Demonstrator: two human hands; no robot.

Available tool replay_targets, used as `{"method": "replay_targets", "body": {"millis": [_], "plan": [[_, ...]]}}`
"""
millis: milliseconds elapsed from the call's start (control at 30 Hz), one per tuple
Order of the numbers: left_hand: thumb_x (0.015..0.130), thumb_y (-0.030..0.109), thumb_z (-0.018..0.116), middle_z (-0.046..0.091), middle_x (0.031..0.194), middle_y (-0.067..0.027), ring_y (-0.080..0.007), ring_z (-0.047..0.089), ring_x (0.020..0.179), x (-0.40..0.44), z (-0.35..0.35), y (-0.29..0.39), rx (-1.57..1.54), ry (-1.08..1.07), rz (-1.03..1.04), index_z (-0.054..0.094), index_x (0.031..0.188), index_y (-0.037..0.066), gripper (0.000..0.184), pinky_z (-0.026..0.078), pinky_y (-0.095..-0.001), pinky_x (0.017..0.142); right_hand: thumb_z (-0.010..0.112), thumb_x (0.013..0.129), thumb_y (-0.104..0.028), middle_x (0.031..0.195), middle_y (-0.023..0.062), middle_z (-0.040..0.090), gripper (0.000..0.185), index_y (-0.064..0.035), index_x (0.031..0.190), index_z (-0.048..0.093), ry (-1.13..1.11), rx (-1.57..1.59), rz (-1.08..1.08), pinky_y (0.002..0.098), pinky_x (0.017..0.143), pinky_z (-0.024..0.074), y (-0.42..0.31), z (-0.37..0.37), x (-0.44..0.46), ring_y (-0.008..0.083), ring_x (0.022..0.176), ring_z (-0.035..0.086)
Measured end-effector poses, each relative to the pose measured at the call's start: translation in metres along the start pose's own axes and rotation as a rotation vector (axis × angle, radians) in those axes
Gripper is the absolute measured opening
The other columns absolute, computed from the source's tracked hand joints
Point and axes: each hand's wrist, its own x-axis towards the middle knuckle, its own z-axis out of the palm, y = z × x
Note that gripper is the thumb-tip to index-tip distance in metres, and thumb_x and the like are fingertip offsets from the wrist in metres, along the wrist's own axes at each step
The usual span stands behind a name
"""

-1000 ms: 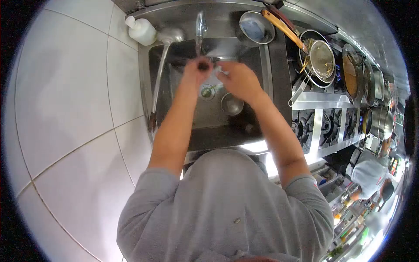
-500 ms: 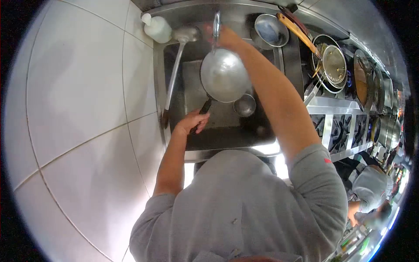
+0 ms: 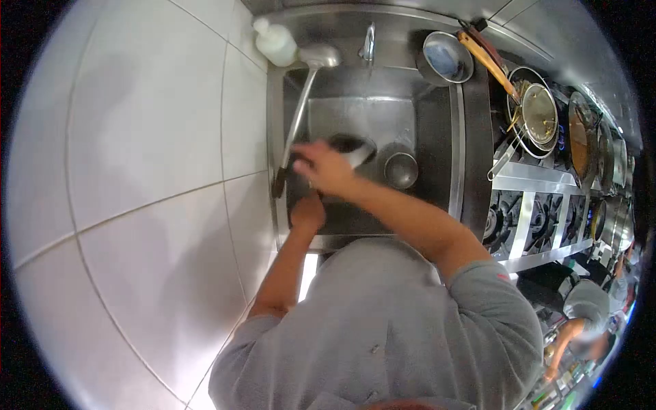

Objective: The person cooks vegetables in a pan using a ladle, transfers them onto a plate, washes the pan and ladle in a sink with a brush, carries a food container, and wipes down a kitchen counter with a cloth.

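Observation:
Both my hands are low in the left part of the metal sink [image 3: 430,195]. My right hand [image 3: 324,169] is blurred, with its fingers apart, and reaches over the pan [image 3: 355,154], which is seen tilted and partly hidden behind it. Just below is my left hand [image 3: 307,212], its fingers hidden behind my right hand and the pan. A small metal bowl [image 3: 401,170] rests in the sink to the right of the pan. The faucet [image 3: 369,44] stands behind the basin.
A long-handled ladle [image 3: 301,116] leans along the sink's left edge beside a white bottle [image 3: 275,42]. A metal pot [image 3: 446,58] sits at the back right. Pans and a strainer [image 3: 540,113] are on the stove. Another person [image 3: 584,307] is at the far right.
The pan has left its place under the faucet and is tilted lower in the sink. My right hand has moved from the faucet down toward my left hand. The view has shifted.

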Motion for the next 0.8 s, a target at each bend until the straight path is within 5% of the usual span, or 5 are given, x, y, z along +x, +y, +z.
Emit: {"method": "replay_targets", "body": {"millis": [300, 533, 633, 733, 800], "plan": [[0.099, 0.019, 0.055, 0.076, 0.114, -0.0271, -0.0478, 0.073, 0.108, -0.020, 0.026, 0.016, 0.086, 0.066, 0.220, 0.063, 0.127, 0.003, 0.033, 0.057, -0.0571, 0.096, 0.073, 0.085, -0.014, 0.114, 0.0244, 0.069, 0.019, -0.0063, 0.103, 0.070, 0.215, 0.296, 0.325, 0.0505, 0.096, 0.0541, -0.037, 0.050, -0.006, 0.0457, 0.112, 0.066], [0.093, 0.023, 0.069, 0.075, 0.124, -0.0258, -0.0437, 0.073, 0.114, 0.061, 0.081, -0.026, -0.298, 0.146, 0.377, 0.063, 0.137, -0.003, 0.052, 0.056, -0.0527, 0.099, 0.065, 0.094, -0.008, 0.096, 0.0083, 0.066, 0.076, -0.0091, 0.165, 0.039, -0.034, 0.732, 0.394, 0.0314, 0.072, 0.0529, -0.128, -0.153, -0.191, 0.0136, 0.079, 0.062], [0.095, 0.029, 0.075, 0.078, 0.106, -0.0158, -0.0335, 0.075, 0.090, 0.021, 0.016, 0.005, -0.428, -0.152, 0.166, 0.071, 0.121, -0.007, 0.044, 0.058, -0.0470, 0.078, 0.068, 0.097, -0.015, 0.101, 0.0135, 0.072, 0.073, -0.0058, 0.164, 0.040, 0.024, 0.648, 0.198, 0.0365, 0.080, 0.0557, -0.108, -0.159, -0.269, 0.0213, 0.088, 0.069], [0.099, 0.030, 0.073, 0.073, 0.085, -0.0096, -0.0279, 0.068, 0.070, 0.007, -0.002, 0.016, -0.300, -0.394, 0.113, 0.071, 0.094, 0.000, 0.030, 0.053, -0.0425, 0.061, 0.066, 0.102, -0.035, 0.100, 0.0287, 0.073, 0.040, 0.0039, 0.112, 0.065, 0.140, 0.059, 0.529, 0.0549, 0.088, 0.0533, -0.078, -0.131, -0.331, 0.0474, 0.100, 0.071], [0.099, 0.028, 0.074, 0.059, 0.070, -0.0031, -0.0184, 0.056, 0.060, -0.009, 0.014, 0.003, -1.051, -0.531, -0.021, 0.060, 0.079, 0.010, 0.031, 0.043, -0.0370, 0.052, 0.066, 0.103, -0.035, 0.100, 0.0285, 0.073, 0.040, 0.0037, 0.113, 0.065, 0.166, 0.110, 0.546, 0.0554, 0.089, 0.0529, -0.079, -0.123, -0.366, 0.0485, 0.101, 0.070]]}}
